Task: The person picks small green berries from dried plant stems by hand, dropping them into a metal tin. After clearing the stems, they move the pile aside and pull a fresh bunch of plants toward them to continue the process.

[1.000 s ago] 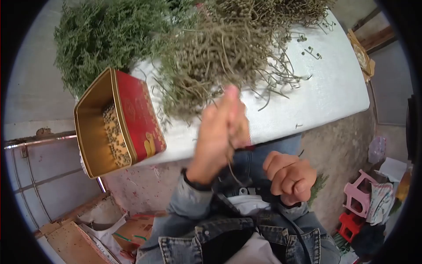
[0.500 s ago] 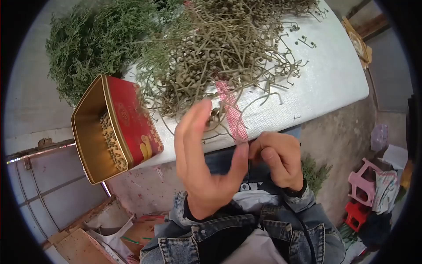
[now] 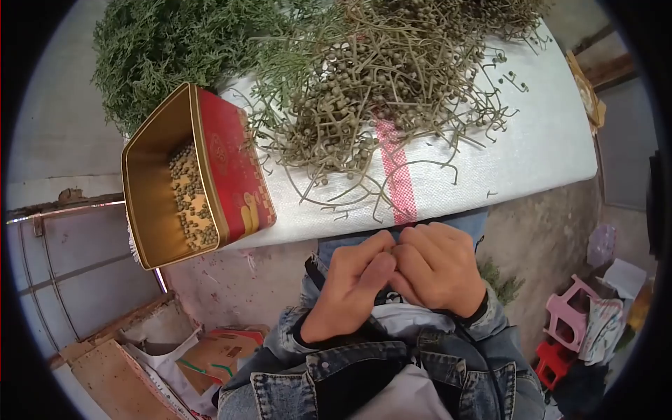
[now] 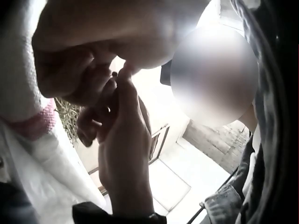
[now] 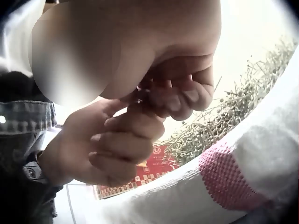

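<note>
Seemingly early going: red-and-gold rectangular metal tin (image 3: 234, 175), tilted at near-left corner of white woven sheet (image 3: 532, 140), holds thin scatter of small green-brown berries (image 3: 190, 196); big heap of berry-laden grey-green stalks (image 3: 378, 91) mid-sheet looks unstripped. Left hand (image 3: 350, 287), right hand (image 3: 437, 269) below near edge, fingers curled, tips together; what they pinch, cannot tell

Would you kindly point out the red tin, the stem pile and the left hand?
red tin (image 3: 231, 168): head view, red side wall.
stem pile (image 3: 378, 91): head view, its middle.
left hand (image 3: 346, 287): head view, its back.
</note>
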The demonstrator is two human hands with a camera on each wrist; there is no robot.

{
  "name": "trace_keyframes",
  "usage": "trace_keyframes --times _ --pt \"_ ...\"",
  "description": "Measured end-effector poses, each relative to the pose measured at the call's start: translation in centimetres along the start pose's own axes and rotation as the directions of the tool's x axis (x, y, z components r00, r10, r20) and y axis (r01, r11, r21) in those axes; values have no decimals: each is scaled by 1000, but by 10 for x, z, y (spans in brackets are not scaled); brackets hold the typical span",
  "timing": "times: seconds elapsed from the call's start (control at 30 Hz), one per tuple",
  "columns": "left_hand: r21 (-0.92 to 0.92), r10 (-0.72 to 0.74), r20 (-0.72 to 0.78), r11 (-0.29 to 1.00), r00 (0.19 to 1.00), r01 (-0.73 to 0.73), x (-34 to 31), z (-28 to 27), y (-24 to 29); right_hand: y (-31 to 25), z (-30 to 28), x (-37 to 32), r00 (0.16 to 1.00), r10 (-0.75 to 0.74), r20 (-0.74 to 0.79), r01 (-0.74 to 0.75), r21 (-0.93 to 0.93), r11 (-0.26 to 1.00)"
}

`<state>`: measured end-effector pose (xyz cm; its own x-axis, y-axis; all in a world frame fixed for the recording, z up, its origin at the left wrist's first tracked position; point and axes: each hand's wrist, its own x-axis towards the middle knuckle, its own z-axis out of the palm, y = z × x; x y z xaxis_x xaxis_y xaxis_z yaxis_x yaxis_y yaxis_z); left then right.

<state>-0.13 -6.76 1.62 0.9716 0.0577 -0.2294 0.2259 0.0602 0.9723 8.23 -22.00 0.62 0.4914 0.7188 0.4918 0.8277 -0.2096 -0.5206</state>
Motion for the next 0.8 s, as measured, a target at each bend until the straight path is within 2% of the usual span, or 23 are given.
trace_keyframes --times 0.03,0.13,0.2,0.3,0.33,0.43,0.57,0.6,0.67,0.7,0.73,0.8 --pt "-111 -140 68 983 988 147 1 -1 -1 -1 -2 0 1000 1 5 -1 2 1000" --pt "-123 -77 60 989 995 84 2 3 -9 1 -13 -2 984 30 178 0 -167 986" --pt "-128 -39 51 991 998 45 5 3 -11 2 -16 -1 979 31 201 8 -190 982" --pt "62 -71 64 996 995 67 2 0 -11 2 -17 -5 966 54 254 5 -225 974" --pt "57 -73 60 996 996 69 3 -2 -10 5 -15 -7 964 59 260 2 -228 974" --pt "342 12 17 940 1000 -17 4 -4 -2 8 -10 -13 959 72 274 -8 -227 974" --pt "273 -76 -45 958 996 85 3 -1 2 8 -10 -16 948 95 302 -23 -233 972" --pt "273 -75 -45 958 996 84 4 -2 1 9 -9 -17 945 80 316 -27 -170 985" --pt "487 100 78 864 992 -125 7 -4 -5 10 -8 -19 939 48 341 -37 -40 999" --pt "573 170 150 788 974 -225 7 -6 -9 9 -7 -21 938 49 344 -39 -36 999" --pt "573 165 148 789 975 -221 6 -9 -13 8 -6 -22 932 44 360 -58 26 998" --pt "521 89 277 823 957 -228 6 -18 -21 10 -5 -23 918 24 396 -85 138 987"
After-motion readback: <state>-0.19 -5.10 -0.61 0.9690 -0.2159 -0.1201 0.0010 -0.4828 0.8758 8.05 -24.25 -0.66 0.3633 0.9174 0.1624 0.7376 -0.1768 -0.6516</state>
